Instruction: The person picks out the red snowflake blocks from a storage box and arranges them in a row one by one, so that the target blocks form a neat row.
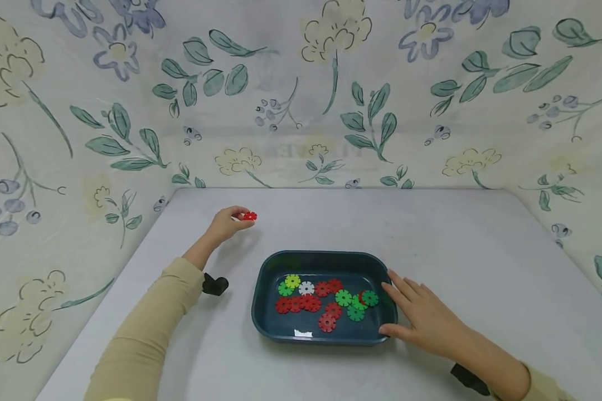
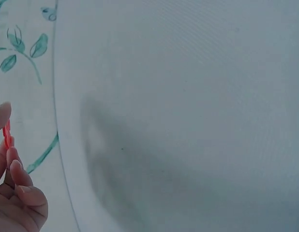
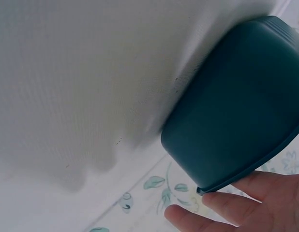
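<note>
Beige L sleeve (image 1: 140, 334) closest to head cam; beyond it my L hand (image 1: 226, 225) pinches a red notched disc (image 1: 250, 216) above the white table (image 1: 431, 234). Disc's nearly edge-on in L wrist view; from head cam its long axis runs L–R. Blue-green tray (image 1: 271, 317) also lies lengthwise L–R, w/ assorted notched discs (image 1: 311, 303) inside. R hand (image 1: 426, 317), fingers spread, touches its right end. Fingertips partly hide held disc, poss. two stacked.

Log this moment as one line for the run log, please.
Left hand: pinches red piece above table | Right hand: touches tray at right end | Tray: on table, holds red, green, yellow, white notched discs
</note>
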`<state>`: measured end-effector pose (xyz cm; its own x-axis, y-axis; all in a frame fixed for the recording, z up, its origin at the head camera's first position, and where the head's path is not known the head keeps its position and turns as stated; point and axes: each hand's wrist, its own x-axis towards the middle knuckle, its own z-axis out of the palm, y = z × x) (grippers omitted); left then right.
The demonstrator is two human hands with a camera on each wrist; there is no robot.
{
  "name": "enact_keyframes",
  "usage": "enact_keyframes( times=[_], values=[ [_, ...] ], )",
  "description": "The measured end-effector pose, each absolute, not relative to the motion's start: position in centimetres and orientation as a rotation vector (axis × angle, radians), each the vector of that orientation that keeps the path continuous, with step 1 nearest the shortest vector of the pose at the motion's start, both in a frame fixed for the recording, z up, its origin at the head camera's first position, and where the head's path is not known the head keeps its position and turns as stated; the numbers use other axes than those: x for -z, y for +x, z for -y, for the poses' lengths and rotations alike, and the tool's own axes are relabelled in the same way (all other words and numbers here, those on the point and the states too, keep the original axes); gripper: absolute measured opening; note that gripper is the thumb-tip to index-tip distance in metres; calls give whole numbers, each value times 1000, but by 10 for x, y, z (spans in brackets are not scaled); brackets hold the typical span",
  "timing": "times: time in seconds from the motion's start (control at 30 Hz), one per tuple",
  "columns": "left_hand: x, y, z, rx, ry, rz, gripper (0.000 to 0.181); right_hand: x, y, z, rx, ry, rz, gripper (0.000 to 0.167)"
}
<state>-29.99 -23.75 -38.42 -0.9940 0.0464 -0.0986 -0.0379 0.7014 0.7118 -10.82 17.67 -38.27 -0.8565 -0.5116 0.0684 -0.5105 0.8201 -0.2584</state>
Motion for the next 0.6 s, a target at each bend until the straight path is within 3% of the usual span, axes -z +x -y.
enact_keyframes(
  times=[0.6],
  values=[
    [414,-309,246,-942,-5,-2801,43,383,-109,-177,428,-817,-2978,78]
  ],
)
